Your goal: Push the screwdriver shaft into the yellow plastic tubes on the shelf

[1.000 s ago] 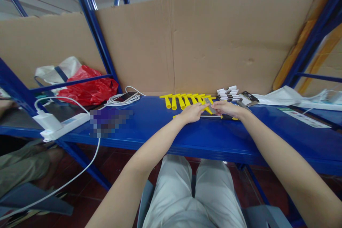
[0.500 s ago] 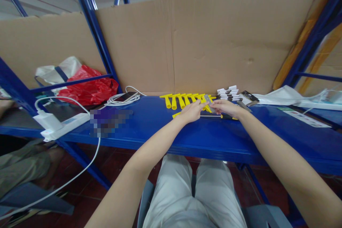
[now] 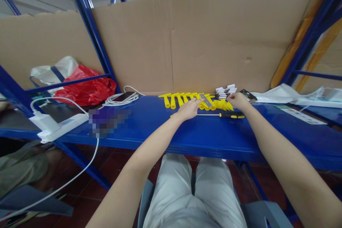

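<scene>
My left hand (image 3: 189, 109) is closed, with a flat grey metal plate (image 3: 205, 100) standing out from its fingertips. A small yellow tip shows on the other side of that hand; I cannot tell whether it belongs to the same piece. Behind it lies a row of yellow T-shaped handles (image 3: 173, 101). My right hand (image 3: 239, 101) has its fingers drawn together beside a stack of white and black pieces (image 3: 226, 91); what they pinch is hidden. Just left of it lie small yellow pieces (image 3: 223, 104). A screwdriver (image 3: 232, 114) with a black and yellow handle lies in front.
A black card (image 3: 248, 95) lies behind my right hand. To the left are a coiled white cable (image 3: 120, 99), a phone, a power strip (image 3: 64, 126) and a red plastic bag (image 3: 87, 84). Cardboard (image 3: 208, 42) walls the back of the blue shelf. A printed sheet (image 3: 303, 115) lies right.
My right hand has left the metal plate and moved right, to the white and black stack. The yellow pieces and the screwdriver handle are now uncovered. My left hand keeps the plate.
</scene>
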`<state>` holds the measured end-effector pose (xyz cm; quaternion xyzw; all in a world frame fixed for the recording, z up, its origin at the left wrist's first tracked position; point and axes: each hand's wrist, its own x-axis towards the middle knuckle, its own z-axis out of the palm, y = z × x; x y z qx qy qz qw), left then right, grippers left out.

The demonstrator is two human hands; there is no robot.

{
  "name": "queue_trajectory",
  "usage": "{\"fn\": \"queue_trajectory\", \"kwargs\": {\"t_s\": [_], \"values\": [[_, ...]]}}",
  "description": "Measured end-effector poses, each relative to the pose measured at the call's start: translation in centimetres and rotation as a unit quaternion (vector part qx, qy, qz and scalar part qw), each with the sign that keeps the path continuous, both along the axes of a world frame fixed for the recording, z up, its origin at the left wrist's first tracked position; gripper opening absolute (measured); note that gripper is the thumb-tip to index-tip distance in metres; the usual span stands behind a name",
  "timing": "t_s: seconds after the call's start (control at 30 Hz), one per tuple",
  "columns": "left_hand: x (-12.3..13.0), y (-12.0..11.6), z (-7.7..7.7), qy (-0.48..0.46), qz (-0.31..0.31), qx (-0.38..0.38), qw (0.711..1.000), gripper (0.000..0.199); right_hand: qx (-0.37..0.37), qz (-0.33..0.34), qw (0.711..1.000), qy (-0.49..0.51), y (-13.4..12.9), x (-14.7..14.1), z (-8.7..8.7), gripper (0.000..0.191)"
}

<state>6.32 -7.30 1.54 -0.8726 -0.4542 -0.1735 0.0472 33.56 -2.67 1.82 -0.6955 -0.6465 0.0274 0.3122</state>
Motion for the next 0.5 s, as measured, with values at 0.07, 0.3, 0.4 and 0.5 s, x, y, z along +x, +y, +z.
{"fn": "queue_trajectory", "kwargs": {"t_s": [0.07, 0.3, 0.4, 0.5], "values": [[0.0, 0.1, -0.1, -0.003, -0.003, -0.001, 1.0, 0.053, -0.03, -0.031, 0.996, -0.081, 0.4, 1.2, -0.3, 0.022], [0.4, 0.2, -0.5, -0.009, -0.015, -0.003, 1.0, 0.052, -0.065, 0.019, 0.988, -0.136, 1.1, 1.7, -1.4, 0.042], [0.4, 0.0, -0.4, -0.008, -0.012, -0.006, 1.0, 0.052, -0.07, 0.068, 0.985, -0.143, 1.2, 1.0, -1.8, 0.053], [0.4, -0.1, -0.2, -0.005, -0.01, -0.011, 1.0, 0.052, -0.096, 0.096, 0.984, -0.117, 1.5, 0.7, -2.3, 0.049]]}}
